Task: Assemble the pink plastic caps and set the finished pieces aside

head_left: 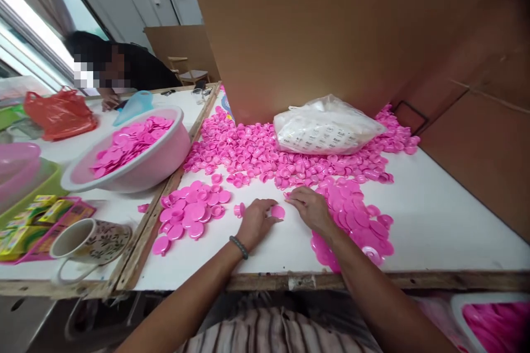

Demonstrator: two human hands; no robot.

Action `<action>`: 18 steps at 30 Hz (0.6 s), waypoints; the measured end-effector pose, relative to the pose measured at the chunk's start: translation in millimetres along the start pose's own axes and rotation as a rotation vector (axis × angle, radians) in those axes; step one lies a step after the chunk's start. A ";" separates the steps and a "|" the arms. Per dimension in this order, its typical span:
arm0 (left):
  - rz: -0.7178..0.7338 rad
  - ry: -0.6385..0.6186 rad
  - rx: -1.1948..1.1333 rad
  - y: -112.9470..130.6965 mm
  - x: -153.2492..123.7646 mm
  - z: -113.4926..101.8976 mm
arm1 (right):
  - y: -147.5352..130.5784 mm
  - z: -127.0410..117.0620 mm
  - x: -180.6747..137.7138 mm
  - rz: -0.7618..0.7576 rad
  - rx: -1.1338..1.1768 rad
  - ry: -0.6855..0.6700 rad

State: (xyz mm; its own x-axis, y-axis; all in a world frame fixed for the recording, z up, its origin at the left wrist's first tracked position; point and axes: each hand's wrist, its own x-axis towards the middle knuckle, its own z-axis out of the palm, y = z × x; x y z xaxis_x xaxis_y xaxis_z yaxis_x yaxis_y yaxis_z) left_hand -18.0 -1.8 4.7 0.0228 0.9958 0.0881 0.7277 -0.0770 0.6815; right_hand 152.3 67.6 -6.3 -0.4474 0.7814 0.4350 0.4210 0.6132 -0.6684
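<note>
My left hand point(257, 222), with a beaded bracelet at the wrist, pinches a small pink toy saucer point(277, 212) between thumb and fingers. Close by, the fingers of my right hand point(309, 207) are closed at the edge of the cup pile on a small pink toy cup point(287, 196), mostly hidden by them. One loose pink toy cup point(239, 210) sits beside my left knuckles. Under and beside my right forearm spreads a heap of pink saucers point(351, 212). To the left lies a group of saucers with cups point(194, 210).
Behind my hands, a long pile of pink toy cups point(244, 146) runs along a cardboard wall point(306, 33), with a white plastic bag point(327, 129) on it. Left are a basin of pink discs point(174, 149), a mug point(105, 240) and a red bag point(62, 113). A person point(141, 66) leans over the far table.
</note>
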 end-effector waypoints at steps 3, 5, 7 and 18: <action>-0.091 0.031 -0.103 -7.5 -1.2 2.8 | -3.1 7.1 -2.1 -0.029 0.025 -0.048; -0.105 0.042 -0.150 -7.8 -0.9 6.0 | -5.3 9.7 -3.7 -0.074 -0.007 -0.098; -0.113 0.042 -0.166 -7.0 0.0 7.7 | -9.5 10.5 -5.0 -0.126 -0.046 -0.159; -0.039 0.029 -0.087 -8.5 -1.6 7.6 | -26.6 7.3 -9.7 -0.199 -0.106 -0.161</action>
State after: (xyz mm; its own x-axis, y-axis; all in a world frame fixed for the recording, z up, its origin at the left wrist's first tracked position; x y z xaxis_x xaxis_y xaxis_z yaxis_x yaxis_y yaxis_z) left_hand -19.0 -2.3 -6.8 -0.0251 0.9965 0.0803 0.6656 -0.0432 0.7450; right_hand 139.7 42.9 2.8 -0.6457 0.6210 0.4442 0.3885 0.7681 -0.5091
